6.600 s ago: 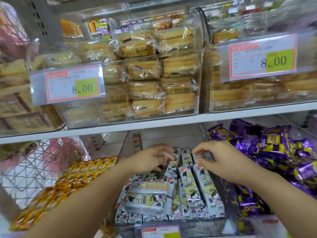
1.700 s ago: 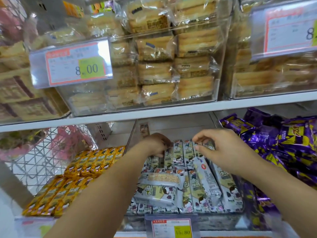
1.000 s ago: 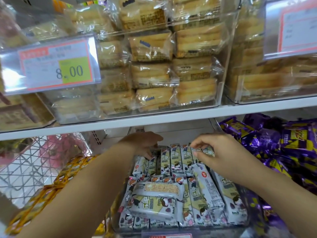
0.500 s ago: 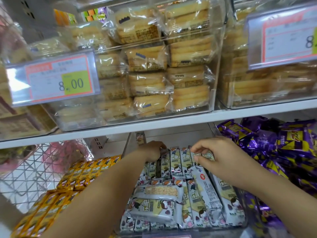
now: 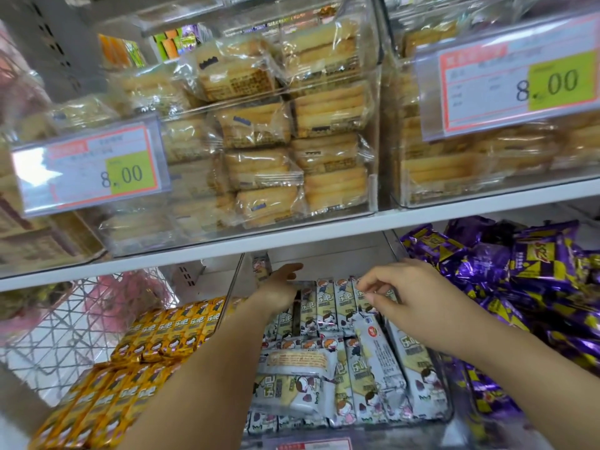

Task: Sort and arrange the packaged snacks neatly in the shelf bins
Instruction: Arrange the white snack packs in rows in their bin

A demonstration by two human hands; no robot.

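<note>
Head view: both hands are working at the back of the clear mid bin (image 5: 234,280), lower centre of frame. L hand (image 5: 281,285) is now stretching its fingers out flat toward the rear, gripping nothing; half a sec ago it was balled up on the row. R hand (image 5: 407,295) is still pinching the top edge of an upright pkt (image 5: 359,298) in the back row (image 5: 324,306) of white cartoon snack pkts. So that row is looking approx squared off. L hand is prob. going for the stray pkt (image 5: 261,267) standing at back left. One loose pkt (image 5: 293,381) is lying crosswise on the front stack, still needing a slot. Yellow pkts (image 5: 156,345) are sitting lower left and purple pkts (image 5: 519,271) at right.
</note>
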